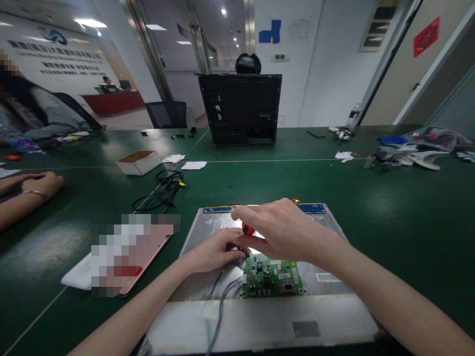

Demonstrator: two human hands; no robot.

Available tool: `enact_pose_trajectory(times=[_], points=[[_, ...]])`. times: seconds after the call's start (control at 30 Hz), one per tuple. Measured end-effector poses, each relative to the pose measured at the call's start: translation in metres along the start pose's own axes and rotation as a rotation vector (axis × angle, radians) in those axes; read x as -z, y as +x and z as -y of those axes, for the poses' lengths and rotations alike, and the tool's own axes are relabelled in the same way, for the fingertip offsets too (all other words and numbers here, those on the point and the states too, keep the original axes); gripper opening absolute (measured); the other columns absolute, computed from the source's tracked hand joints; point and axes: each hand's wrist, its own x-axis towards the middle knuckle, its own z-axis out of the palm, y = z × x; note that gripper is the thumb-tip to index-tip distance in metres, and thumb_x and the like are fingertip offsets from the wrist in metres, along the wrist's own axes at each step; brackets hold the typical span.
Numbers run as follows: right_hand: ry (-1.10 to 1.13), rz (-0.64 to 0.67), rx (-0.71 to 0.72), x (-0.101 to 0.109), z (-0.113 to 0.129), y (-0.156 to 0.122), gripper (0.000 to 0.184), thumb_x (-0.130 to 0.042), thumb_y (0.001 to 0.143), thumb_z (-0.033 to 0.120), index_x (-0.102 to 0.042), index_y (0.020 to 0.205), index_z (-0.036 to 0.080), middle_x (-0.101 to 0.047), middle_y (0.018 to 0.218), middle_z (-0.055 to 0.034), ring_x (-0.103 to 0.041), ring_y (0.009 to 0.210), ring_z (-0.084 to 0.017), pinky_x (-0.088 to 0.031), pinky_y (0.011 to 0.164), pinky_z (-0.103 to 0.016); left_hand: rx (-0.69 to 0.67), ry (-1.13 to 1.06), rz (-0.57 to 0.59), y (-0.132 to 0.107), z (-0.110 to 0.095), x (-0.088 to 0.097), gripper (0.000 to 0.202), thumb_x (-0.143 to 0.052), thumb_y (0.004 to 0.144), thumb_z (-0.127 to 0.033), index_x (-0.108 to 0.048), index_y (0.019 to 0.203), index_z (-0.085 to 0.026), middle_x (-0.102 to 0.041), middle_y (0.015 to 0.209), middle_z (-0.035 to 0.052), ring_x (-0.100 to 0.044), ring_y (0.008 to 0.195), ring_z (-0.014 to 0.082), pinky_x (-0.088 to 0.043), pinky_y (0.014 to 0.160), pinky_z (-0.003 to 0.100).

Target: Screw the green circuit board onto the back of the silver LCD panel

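Note:
A flat metal-backed display panel (pixel 326 309) lies in front of me with a green circuit board (pixel 272 277) on it. My right hand (pixel 282 230) is above the board's far edge, fingers curled round a screwdriver (pixel 248 228). Only the screwdriver's red and black handle end shows; its shaft and tip are hidden. Close to the board's far left corner, my left hand (pixel 220 249) has its fingertips pressed together; what they pinch is hidden. Grey cables (pixel 221 309) run from the board's left side towards me. A blue strip board (pixel 313 208) lines the panel's far edge.
A black monitor housing (pixel 243 109) stands across the green table (pixel 404 237). To the left are a pink phone-like slab (pixel 148 262), a black cable coil (pixel 161 190), an open box (pixel 139 163) and another person's hands (pixel 42 185). Plastic parts (pixel 425 159) lie far right.

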Motion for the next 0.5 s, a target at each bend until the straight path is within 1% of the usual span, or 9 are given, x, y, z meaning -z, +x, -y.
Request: enact_pose_trajectory(times=[0.17, 0.27, 0.4, 0.5], points=[[-0.002, -0.001, -0.002, -0.0002, 0.0004, 0.0003, 0.018, -0.046, 0.094, 0.028, -0.048, 0.109, 0.018, -0.066, 0.088, -0.0028, -0.054, 0.063, -0.012, -0.02, 0.049, -0.027, 0.002, 0.011, -0.013, 0.0003, -0.0014, 0.0003, 0.006, -0.061, 0.08, -0.021, -0.066, 0.079, -0.017, -0.065, 0.089, 0.0032, -0.059, 0.084, 0.0209, -0.05, 0.077, 0.031], [-0.015, -0.009, -0.006, -0.0004, 0.0006, 0.0002, 0.016, -0.047, 0.094, 0.029, -0.048, 0.106, 0.018, -0.067, 0.087, -0.002, -0.055, 0.063, -0.013, -0.02, 0.049, -0.027, -0.002, -0.002, -0.022, 0.0, -0.0018, 0.0001, 0.005, -0.061, 0.079, -0.02, -0.065, 0.08, -0.017, -0.065, 0.091, 0.0031, -0.06, 0.086, 0.0211, -0.05, 0.079, 0.032], [-0.034, -0.015, 0.003, 0.0007, 0.0001, -0.0004, 0.015, -0.047, 0.094, 0.031, -0.049, 0.102, 0.019, -0.067, 0.086, -0.0022, -0.055, 0.062, -0.013, -0.019, 0.05, -0.026, 0.022, -0.005, -0.007, -0.0005, -0.0021, -0.0002, 0.005, -0.062, 0.079, -0.02, -0.065, 0.081, -0.017, -0.066, 0.09, 0.0028, -0.06, 0.085, 0.0209, -0.051, 0.078, 0.031], [-0.045, -0.045, 0.006, 0.0032, -0.0015, -0.0016, 0.014, -0.047, 0.094, 0.031, -0.05, 0.099, 0.019, -0.067, 0.082, -0.0016, -0.054, 0.061, -0.012, -0.018, 0.051, -0.026, 0.026, -0.019, -0.011, 0.0002, -0.0044, 0.0007, 0.006, -0.063, 0.078, -0.02, -0.066, 0.082, -0.018, -0.066, 0.091, 0.0027, -0.06, 0.084, 0.0206, -0.051, 0.077, 0.03]])
